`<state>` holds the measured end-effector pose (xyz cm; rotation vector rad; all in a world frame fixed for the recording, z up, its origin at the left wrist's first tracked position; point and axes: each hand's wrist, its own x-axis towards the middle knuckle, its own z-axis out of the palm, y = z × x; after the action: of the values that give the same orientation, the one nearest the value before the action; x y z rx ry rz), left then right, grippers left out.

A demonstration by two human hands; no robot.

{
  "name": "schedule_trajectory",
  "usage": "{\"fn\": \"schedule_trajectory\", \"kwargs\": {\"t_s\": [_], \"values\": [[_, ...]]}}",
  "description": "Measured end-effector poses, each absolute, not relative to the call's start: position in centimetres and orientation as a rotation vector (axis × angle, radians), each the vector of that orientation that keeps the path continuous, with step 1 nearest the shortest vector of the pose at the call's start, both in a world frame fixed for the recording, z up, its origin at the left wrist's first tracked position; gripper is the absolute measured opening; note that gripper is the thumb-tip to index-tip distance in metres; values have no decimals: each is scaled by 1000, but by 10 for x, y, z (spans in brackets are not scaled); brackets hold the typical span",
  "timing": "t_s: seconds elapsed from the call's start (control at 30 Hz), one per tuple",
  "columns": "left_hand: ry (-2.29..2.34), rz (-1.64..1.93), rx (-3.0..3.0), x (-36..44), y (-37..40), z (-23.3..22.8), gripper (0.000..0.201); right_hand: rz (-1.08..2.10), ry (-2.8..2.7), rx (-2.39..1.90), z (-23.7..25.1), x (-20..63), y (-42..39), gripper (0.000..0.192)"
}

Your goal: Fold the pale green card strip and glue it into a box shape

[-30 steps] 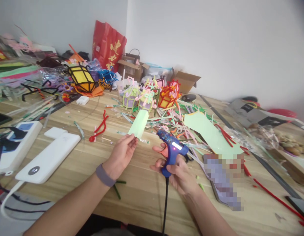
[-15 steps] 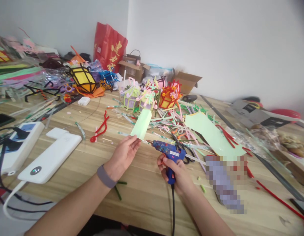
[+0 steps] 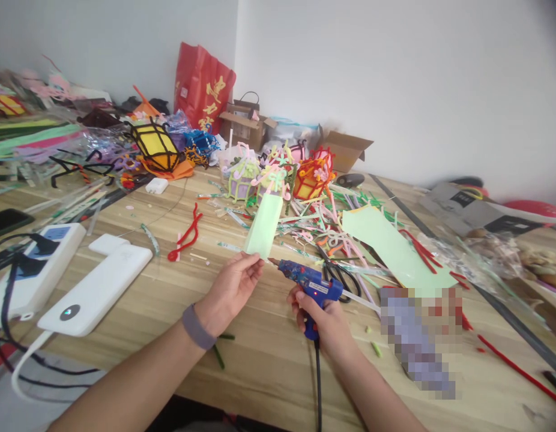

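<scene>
My left hand (image 3: 236,287) pinches the lower end of a pale green paper strip (image 3: 265,227), which is folded lengthwise and tilts up and away from me. In my right hand (image 3: 320,318) is a blue hot glue gun (image 3: 307,279), my fingers wrapped round its handle. Its nozzle points left, close to the strip's lower right corner; whether the two touch I cannot tell. A clear glue stick (image 3: 359,299) sticks out of the gun's back, and a black cord runs down from the handle. Black scissors (image 3: 343,279) lie just behind the gun.
Small pipe-cleaner lanterns (image 3: 311,179) stand beyond the strip, amid scattered pipe-cleaner pieces. A larger green sheet (image 3: 395,246) lies right. A white power bank (image 3: 95,291) and a power strip (image 3: 39,258) sit left. Cardboard boxes (image 3: 246,129) and a red bag (image 3: 203,90) are at the back.
The paper strip has turned slightly in my left hand, so its fold shows more. The glue gun stays close to its lower corner. The whole view has shifted a little.
</scene>
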<state>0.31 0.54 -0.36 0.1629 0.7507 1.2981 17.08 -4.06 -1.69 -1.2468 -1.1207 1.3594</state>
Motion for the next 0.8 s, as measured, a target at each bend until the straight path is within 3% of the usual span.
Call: {"fn": "schedule_trajectory", "kwargs": {"t_s": [0.8], "values": [[713, 1294, 186, 5, 3, -8, 14, 1253, -1229, -1404, -15, 170, -43, 51]]}}
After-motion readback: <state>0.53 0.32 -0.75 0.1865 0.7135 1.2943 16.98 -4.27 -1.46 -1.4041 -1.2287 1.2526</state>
